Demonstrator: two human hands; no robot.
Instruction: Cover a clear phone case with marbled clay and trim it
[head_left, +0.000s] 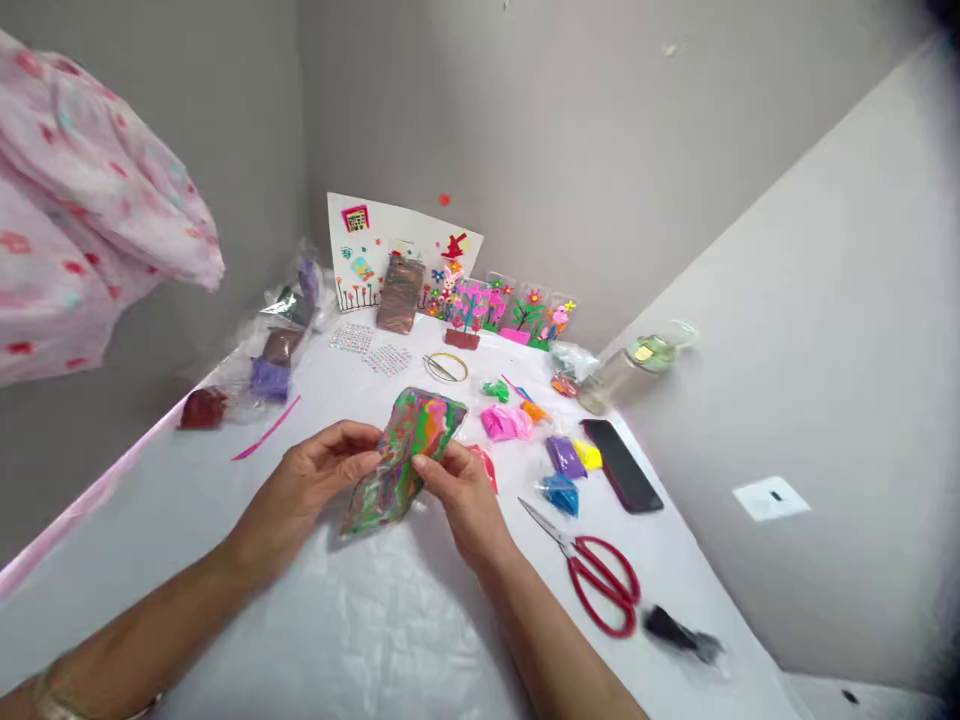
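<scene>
A clear phone-case-shaped piece [405, 455] with swirled green, orange, pink and purple colours is held up above the white table, tilted. My left hand [319, 480] pinches its left edge between thumb and fingers. On the right edge, my right hand [465, 495] grips it with the thumb on the face and the fingers behind. A red packet [484, 467] lies partly hidden behind my right hand. Red-handled scissors [600, 575] rest to the right of my right forearm.
Pink [506, 422], purple [566, 457] and blue clay packets [561, 493], a black phone [624, 467] and a bottle [626, 375] are at right. Decorated cases [401, 295] stand at the back. Bagged clay [270, 379] lies left; patterned cloth [97, 210] hangs upper left.
</scene>
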